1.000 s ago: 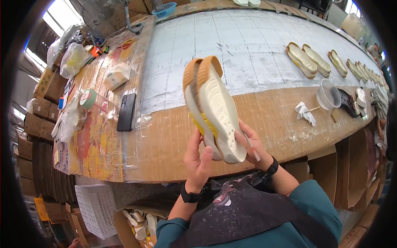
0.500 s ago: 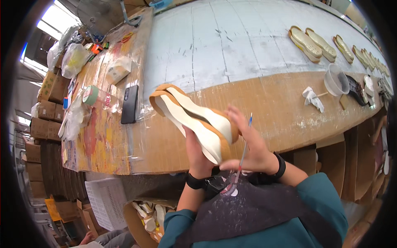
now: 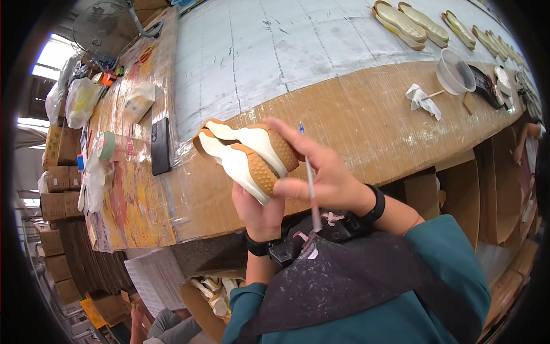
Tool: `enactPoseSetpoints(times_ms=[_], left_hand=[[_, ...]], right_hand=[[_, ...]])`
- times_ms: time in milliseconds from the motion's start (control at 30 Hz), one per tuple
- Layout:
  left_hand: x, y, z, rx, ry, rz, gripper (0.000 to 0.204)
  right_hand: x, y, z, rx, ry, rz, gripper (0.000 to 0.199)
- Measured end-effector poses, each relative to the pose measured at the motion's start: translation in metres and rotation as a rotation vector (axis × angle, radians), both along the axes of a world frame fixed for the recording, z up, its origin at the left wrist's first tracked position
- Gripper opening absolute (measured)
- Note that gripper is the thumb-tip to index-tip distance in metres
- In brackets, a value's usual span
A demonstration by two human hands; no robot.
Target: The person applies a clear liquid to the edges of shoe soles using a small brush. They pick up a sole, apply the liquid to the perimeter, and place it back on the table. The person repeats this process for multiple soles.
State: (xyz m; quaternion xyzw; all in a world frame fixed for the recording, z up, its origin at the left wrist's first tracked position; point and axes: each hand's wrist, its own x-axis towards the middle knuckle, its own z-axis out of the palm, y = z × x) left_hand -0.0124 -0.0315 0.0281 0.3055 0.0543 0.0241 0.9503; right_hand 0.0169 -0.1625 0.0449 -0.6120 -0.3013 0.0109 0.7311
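Note:
Two shoe soles, white along the sides and tan at the heel and toe, are held together above the table's front edge. The nearer sole rests against my left hand, whose fingers are partly hidden underneath. Around the studded heel ends closes my right hand, its thumb on the nearer sole and its fingers at the farther sole. A thin pen-like stick with a blue tip slants across my right hand, seemingly held there; its exact grip is hidden.
Cardboard covers the table's near strip. A phone and a green-lidded jar lie at left. At right are a clear plastic cup, a crumpled tissue and several soles. A person's knee shows lower left.
The soles have been tilted, so their studded tan heels now face me. Both hands have moved left with them, and the view has shifted.

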Motion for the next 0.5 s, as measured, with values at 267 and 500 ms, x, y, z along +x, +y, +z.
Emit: enactPoseSetpoints(times_ms=[267, 500], left_hand=[[0.0, 0.007, 0.006, -0.171, 0.081, -0.027, 0.037], [-0.002, 0.027, -0.019, -0.169, 0.174, -0.136, 0.041]], right_hand=[[-0.001, 0.006, 0.0, 0.119, 0.162, 0.007, 0.056], [0.016, -0.038, -0.006, -0.107, 0.148, -0.178, 0.038]])
